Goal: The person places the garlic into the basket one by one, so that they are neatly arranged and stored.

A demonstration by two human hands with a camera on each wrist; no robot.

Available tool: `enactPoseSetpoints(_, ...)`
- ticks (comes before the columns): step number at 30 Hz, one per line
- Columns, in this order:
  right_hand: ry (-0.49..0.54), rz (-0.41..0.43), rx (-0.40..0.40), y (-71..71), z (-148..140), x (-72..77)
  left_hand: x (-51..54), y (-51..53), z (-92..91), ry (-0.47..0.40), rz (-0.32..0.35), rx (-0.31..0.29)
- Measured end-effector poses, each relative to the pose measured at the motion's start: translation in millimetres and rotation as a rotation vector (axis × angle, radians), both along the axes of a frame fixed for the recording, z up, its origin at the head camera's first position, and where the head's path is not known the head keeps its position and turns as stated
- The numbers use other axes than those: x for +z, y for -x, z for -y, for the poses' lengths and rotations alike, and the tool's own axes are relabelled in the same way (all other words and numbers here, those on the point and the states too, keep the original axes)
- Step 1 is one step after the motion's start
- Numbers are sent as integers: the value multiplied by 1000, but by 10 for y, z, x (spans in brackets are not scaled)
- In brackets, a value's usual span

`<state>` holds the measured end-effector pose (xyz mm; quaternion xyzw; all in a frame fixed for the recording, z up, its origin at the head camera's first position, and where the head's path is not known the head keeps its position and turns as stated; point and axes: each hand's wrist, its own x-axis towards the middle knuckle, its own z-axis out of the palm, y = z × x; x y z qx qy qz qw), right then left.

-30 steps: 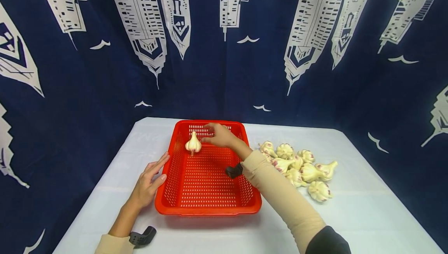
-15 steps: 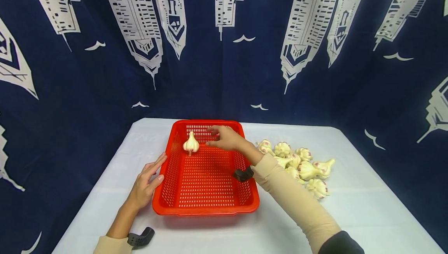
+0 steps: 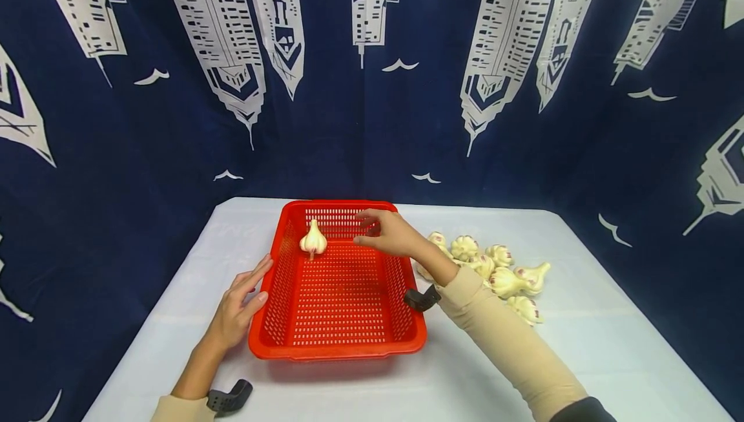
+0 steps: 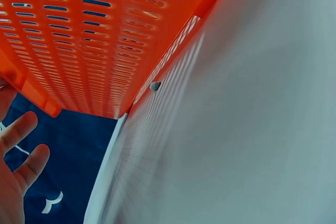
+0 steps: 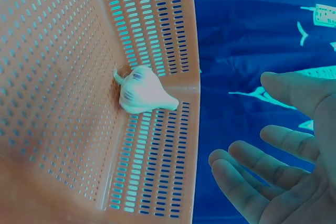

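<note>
A red perforated plastic basket (image 3: 337, 350) sits on the white table. One garlic bulb (image 3: 313, 242) stands upright at its far left corner, stem up; the right wrist view also shows this bulb (image 5: 144, 92) against the basket wall. My right hand (image 3: 391, 233) hovers over the far right part of the basket, fingers loosely bent and apart, holding nothing. At the basket's left side, my left hand (image 3: 237, 309) touches the rim with extended fingers. The left wrist view catches only part of that hand (image 4: 18, 166) beside the basket wall (image 4: 79, 40).
Several garlic bulbs (image 3: 504, 282) lie heaped on the table right of the basket, partly hidden behind my right forearm (image 3: 500, 338). A dark blue cloth (image 3: 360, 131) with white building prints hangs behind the table (image 3: 604, 318).
My right hand has drawn back to the right, away from the garlic bulb in the basket. My left hand stays at the rim. The head view has shifted slightly.
</note>
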<state>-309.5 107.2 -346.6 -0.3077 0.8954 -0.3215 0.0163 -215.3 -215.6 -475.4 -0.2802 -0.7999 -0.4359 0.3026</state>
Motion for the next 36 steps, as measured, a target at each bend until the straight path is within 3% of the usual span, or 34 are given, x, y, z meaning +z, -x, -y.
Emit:
enactPoseSetpoints(12,47,-10,-61,-63,-302,-42,7,4,13,7,22,3)
enactPoseSetpoints(25,123,-63,-107,-89,-594,-230,-15,22,9,-2,15,-1)
enactPoseSetpoints(36,126,-48,-190,-101,-882,-388,-18,24,5,-4,0,-2)
